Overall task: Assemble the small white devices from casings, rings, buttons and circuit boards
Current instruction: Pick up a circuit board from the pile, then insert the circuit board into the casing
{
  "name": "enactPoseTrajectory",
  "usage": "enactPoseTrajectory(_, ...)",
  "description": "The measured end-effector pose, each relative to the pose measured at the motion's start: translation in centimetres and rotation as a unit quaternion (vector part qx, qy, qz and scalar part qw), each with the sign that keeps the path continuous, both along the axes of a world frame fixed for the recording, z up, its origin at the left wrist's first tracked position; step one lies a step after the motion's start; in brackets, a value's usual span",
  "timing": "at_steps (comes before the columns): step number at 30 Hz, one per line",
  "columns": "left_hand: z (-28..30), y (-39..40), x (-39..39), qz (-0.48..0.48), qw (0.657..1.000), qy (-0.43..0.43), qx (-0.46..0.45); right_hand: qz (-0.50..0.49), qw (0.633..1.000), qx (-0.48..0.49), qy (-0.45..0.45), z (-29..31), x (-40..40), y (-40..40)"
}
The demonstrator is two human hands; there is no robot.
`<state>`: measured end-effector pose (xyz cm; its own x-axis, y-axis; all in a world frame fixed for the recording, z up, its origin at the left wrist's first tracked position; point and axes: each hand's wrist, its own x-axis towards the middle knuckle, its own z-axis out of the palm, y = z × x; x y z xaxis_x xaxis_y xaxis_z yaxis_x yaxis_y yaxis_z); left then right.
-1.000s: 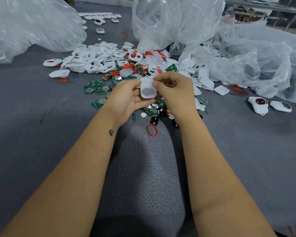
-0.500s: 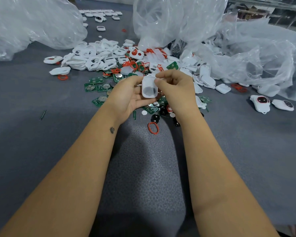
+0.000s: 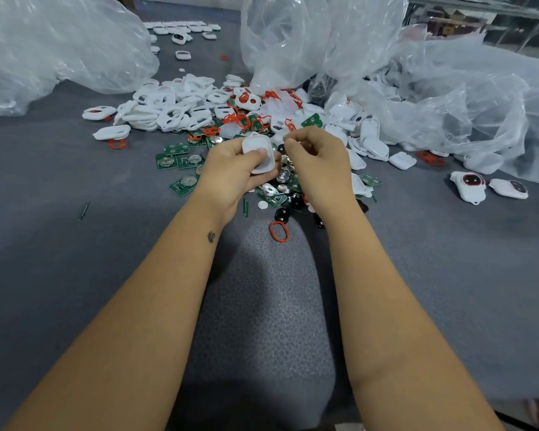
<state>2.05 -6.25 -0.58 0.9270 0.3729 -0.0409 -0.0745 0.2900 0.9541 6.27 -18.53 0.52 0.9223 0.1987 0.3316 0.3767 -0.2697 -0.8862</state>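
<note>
Both forearms are bare from the bottom of the view up to the wrists; no sleeve, watch, bracelet or glove shows on either. The left hand (image 3: 231,169) and the right hand (image 3: 319,163) are bare too, and no ring is visible on the fingers that can be seen. A small dark tattoo (image 3: 211,237) sits on the left forearm just below the wrist, on its inner edge; it is too small to make out its design. The thumbnail (image 3: 261,153) of the left hand is short and looks unpainted.
</note>
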Motion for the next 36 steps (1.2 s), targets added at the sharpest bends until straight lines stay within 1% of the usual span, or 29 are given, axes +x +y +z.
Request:
enactPoseTrajectory(2,0.1,0.4,-0.1,0.040,0.999,-0.013,-0.011,-0.011,0.997,-0.080,-0.020,0.0,0.3,-0.6)
enactPoseTrajectory(4,0.2,0.9,-0.2,0.080,0.996,-0.025,-0.027,0.007,0.985,-0.169,-0.046,0.1,0.5,-1.1)
enactPoseTrajectory(8,0.3,1.5,-0.1,0.118,0.988,-0.035,-0.098,0.081,0.946,-0.305,-0.080,0.4,0.4,-1.1)
enactPoseTrajectory(10,0.2,1.4,0.0,0.116,0.988,-0.031,-0.092,0.094,0.923,-0.361,-0.090,0.4,0.4,-0.9)
enactPoseTrajectory(12,0.2,1.2,0.0,0.111,0.991,-0.023,-0.077,0.095,0.918,-0.372,-0.097,0.6,0.4,-0.9)
enactPoseTrajectory(15,0.3,1.1,0.0,0.120,0.990,-0.022,-0.072,0.089,0.920,-0.367,-0.104,0.6,0.3,-1.1)
enactPoseTrajectory(20,0.6,1.8,-0.1,0.223,0.966,-0.075,-0.109,0.036,0.912,-0.384,-0.142,0.0,0.7,-0.8)
enactPoseTrajectory(25,0.5,3.0,0.0,0.286,0.938,-0.089,-0.173,0.053,0.910,-0.376,-0.164,-1.0,0.7,1.7)
enactPoseTrajectory(30,0.1,2.7,0.3,0.294,0.941,-0.084,-0.145,0.080,0.916,-0.355,-0.171,-0.7,1.9,4.5)
enactPoseTrajectory(34,0.0,2.5,0.4,0.277,0.946,-0.089,-0.143,0.125,0.888,-0.417,-0.150,-0.9,3.2,5.9)
enactPoseTrajectory(36,0.0,2.5,0.4,0.271,0.947,-0.090,-0.146,0.113,0.871,-0.445,-0.175,-0.9,3.4,6.1)
